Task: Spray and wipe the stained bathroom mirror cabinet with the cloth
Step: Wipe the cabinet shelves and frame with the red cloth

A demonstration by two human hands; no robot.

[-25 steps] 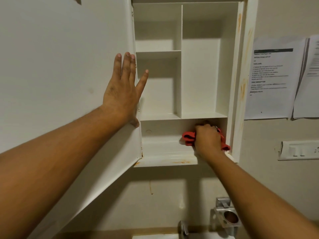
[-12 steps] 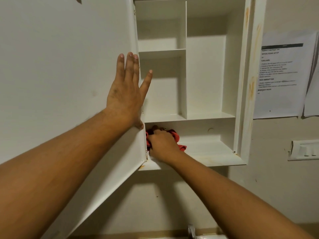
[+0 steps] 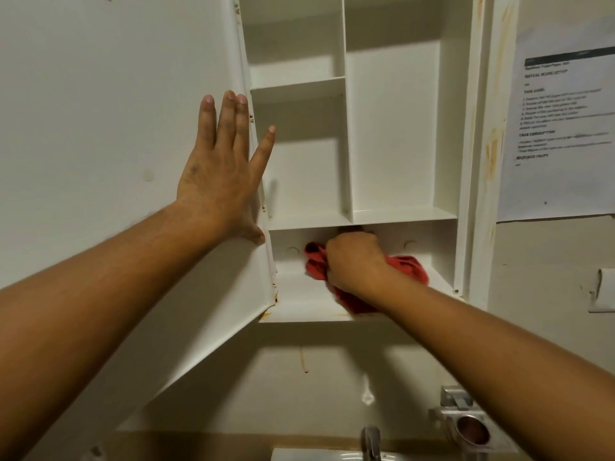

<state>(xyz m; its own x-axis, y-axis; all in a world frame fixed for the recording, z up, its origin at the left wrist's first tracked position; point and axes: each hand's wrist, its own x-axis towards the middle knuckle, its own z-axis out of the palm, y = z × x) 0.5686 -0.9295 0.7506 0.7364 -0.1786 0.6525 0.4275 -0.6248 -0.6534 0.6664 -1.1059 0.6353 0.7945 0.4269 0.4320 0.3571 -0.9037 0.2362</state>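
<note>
**Red cloth gripped in the bottom compartment of the open cabinet**

The white mirror cabinet [image 3: 392,128] hangs on the wall with its door [image 3: 100,128] swung open to the left. The left hand [image 3: 219,181] lies flat against the inner face of the door near its hinged edge. Its fingers are straight and pointing up, and the thumb reaches down by the door's lower corner.

The right hand [image 3: 352,261] reaches into the low, wide bottom compartment [image 3: 293,294], under the shelf that closes off the upper sections. Its fingers are curled round a bunched red cloth [image 3: 407,267]. The cloth spills out on both sides of the fist and rests on the compartment floor, about midway between the left and right walls.

Orange-brown stains [image 3: 492,151] streak the cabinet's right frame. Rusty marks [image 3: 336,316] show along the near front edge of the compartment floor and at the door's lower corner.

On the wall to the right hangs a printed sheet [image 3: 562,128]; its text is too blurred to read. A pale wall fitting [image 3: 602,291] sits lower at the right edge. Below the cabinet are a metal tap [image 3: 371,440], the rim of a white basin [image 3: 316,455] and a metal wall holder [image 3: 469,430].
</note>
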